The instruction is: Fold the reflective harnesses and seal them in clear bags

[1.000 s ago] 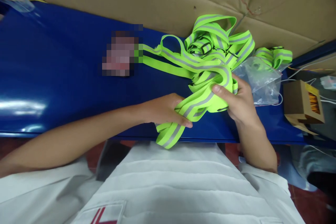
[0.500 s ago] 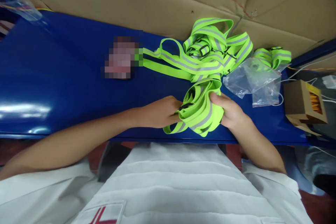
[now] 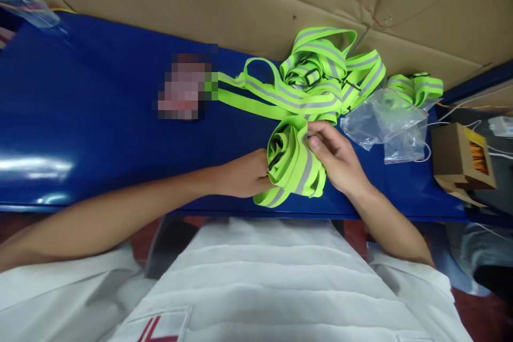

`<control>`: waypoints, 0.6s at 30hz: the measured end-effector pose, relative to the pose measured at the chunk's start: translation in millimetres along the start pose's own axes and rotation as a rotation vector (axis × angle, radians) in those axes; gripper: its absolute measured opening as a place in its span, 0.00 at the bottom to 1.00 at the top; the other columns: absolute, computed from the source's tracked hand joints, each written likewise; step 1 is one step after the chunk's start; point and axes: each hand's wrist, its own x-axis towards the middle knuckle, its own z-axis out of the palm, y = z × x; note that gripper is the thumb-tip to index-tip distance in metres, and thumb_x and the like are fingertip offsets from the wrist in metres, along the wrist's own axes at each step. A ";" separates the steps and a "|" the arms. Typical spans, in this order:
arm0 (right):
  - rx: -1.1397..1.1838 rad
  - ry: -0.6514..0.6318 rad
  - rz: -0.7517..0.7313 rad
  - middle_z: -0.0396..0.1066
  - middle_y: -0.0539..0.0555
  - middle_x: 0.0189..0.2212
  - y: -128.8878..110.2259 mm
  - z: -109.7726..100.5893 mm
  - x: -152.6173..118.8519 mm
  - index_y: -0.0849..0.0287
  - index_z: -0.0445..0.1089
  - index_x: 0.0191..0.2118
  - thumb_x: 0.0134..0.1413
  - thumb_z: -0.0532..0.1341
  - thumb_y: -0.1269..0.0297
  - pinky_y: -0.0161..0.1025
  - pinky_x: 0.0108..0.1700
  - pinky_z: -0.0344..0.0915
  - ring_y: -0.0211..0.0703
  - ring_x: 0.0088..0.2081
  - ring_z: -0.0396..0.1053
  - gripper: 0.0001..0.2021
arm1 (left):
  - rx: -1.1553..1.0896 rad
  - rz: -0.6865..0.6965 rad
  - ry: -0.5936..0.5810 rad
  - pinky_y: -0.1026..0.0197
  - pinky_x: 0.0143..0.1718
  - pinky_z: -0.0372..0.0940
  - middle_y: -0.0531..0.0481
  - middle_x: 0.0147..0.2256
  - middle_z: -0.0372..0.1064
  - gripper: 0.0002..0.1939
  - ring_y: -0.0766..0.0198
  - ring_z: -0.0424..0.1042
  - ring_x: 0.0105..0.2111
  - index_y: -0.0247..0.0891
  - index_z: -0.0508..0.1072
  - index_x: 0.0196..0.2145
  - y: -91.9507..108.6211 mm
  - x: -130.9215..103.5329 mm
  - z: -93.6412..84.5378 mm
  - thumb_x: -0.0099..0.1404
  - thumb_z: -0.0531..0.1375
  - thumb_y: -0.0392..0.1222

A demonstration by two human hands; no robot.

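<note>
A rolled bundle of neon-green reflective strap (image 3: 298, 165) with a grey stripe is between my two hands, above the front part of the blue table (image 3: 120, 144). My left hand (image 3: 246, 173) is closed on the bundle's left side, its fingertips hidden behind the strap. At the bundle's upper right, my right hand (image 3: 336, 157) pinches the strap edge between thumb and fingers. A loop of strap hangs out below my left hand. Just beyond the bundle lies a loose heap of the same green straps (image 3: 316, 72) with black buckles; two strap lengths run left from it.
A pixelated patch (image 3: 184, 88) covers something at the straps' left end. Clear plastic bags (image 3: 401, 123) lie right of the heap, with more green strap (image 3: 427, 88) behind them. A small cardboard box (image 3: 460, 157) stands at the right. A cardboard-covered wall (image 3: 240, 5) borders the table's back.
My right hand has shifted from the bundle's right side up to its upper right edge. The bundle looks narrower and more tightly wrapped. My left hand stays on it.
</note>
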 end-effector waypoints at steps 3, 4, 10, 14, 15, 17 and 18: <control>-0.212 -0.130 -0.207 0.73 0.57 0.59 -8.8 -9.2 -5.9 0.50 0.68 0.63 0.70 0.56 0.38 0.51 0.61 0.71 0.54 0.59 0.73 0.27 | -0.111 0.022 -0.003 0.51 0.56 0.70 0.46 0.37 0.79 0.15 0.55 0.77 0.43 0.40 0.79 0.45 2.6 2.3 -2.0 0.76 0.58 0.51; -0.276 -0.170 -0.295 0.70 0.59 0.63 -11.1 -10.9 -7.6 0.50 0.65 0.67 0.67 0.57 0.35 0.54 0.65 0.68 0.57 0.63 0.70 0.33 | -0.124 0.004 -0.009 0.50 0.57 0.69 0.46 0.38 0.79 0.14 0.54 0.77 0.45 0.40 0.80 0.46 4.2 2.6 -2.3 0.75 0.59 0.51; -0.509 -0.347 -0.385 0.56 0.67 0.73 -13.4 -6.4 -12.3 0.56 0.50 0.76 0.44 0.74 0.34 0.61 0.73 0.59 0.67 0.73 0.56 0.60 | -0.179 -0.103 -0.012 0.51 0.58 0.70 0.45 0.44 0.81 0.14 0.51 0.77 0.50 0.39 0.80 0.45 7.1 3.2 1.6 0.72 0.62 0.50; -0.396 -0.202 -0.287 0.76 0.62 0.58 -8.4 2.4 -12.1 0.57 0.69 0.63 0.58 0.72 0.45 0.50 0.57 0.75 0.58 0.56 0.77 0.33 | -0.192 -0.189 -0.075 0.58 0.49 0.71 0.47 0.41 0.82 0.16 0.57 0.79 0.43 0.37 0.81 0.41 12.4 5.7 -2.2 0.74 0.59 0.51; -0.340 -0.180 -0.247 0.80 0.58 0.51 -7.4 3.6 -11.8 0.56 0.72 0.58 0.60 0.71 0.47 0.46 0.50 0.78 0.53 0.49 0.80 0.27 | -0.212 -0.239 -0.097 0.60 0.47 0.71 0.47 0.41 0.82 0.17 0.58 0.80 0.42 0.36 0.81 0.41 15.1 6.6 -4.9 0.75 0.59 0.51; -0.251 -0.161 -0.185 0.82 0.52 0.40 -6.0 3.5 -11.0 0.56 0.75 0.53 0.62 0.69 0.49 0.41 0.40 0.77 0.47 0.38 0.79 0.20 | -0.239 -0.346 -0.136 0.63 0.42 0.70 0.49 0.38 0.82 0.17 0.61 0.79 0.38 0.36 0.81 0.40 20.0 8.6 -10.9 0.74 0.60 0.52; -0.221 -0.156 -0.172 0.82 0.51 0.39 -5.6 2.3 -10.6 0.56 0.75 0.53 0.63 0.69 0.49 0.40 0.40 0.76 0.45 0.37 0.79 0.20 | -0.235 -0.387 -0.146 0.64 0.39 0.68 0.50 0.36 0.81 0.17 0.62 0.78 0.35 0.35 0.80 0.39 21.5 9.4 -13.8 0.73 0.61 0.53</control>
